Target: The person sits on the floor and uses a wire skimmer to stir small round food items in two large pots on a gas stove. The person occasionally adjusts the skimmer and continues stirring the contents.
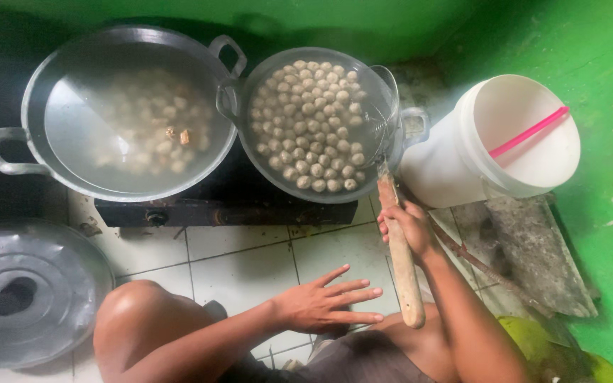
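Gripping a wooden handle (400, 262), the right hand (407, 225) holds a wire skimmer (386, 120) at the rim of the right pot (250, 152), which is full of meatballs (311, 124). Left hand (328, 300) hovers open, fingers spread, above the tiled floor (235, 255). A white bucket (462, 167) stands beside the pot.

Right hand (407, 227) fisted, arm extended forward; left hand (324, 301) flat, fingers spread.
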`<action>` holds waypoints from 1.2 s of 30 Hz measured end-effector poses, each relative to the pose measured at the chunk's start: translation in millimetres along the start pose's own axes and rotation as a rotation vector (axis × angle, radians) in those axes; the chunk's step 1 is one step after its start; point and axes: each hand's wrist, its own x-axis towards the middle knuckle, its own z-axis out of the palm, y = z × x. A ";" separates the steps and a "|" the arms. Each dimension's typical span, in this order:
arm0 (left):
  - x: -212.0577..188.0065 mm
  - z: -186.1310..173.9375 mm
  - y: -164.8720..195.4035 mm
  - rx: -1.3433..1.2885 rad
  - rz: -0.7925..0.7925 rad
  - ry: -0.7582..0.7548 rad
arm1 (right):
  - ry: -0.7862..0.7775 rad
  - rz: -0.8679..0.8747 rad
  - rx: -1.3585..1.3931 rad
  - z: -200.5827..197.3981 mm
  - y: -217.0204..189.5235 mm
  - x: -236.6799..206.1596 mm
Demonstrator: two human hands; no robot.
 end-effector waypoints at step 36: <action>-9.9 1.7 4.2 0.061 -0.002 -0.004 | 0.227 -0.129 -0.189 19.3 0.2 -7.7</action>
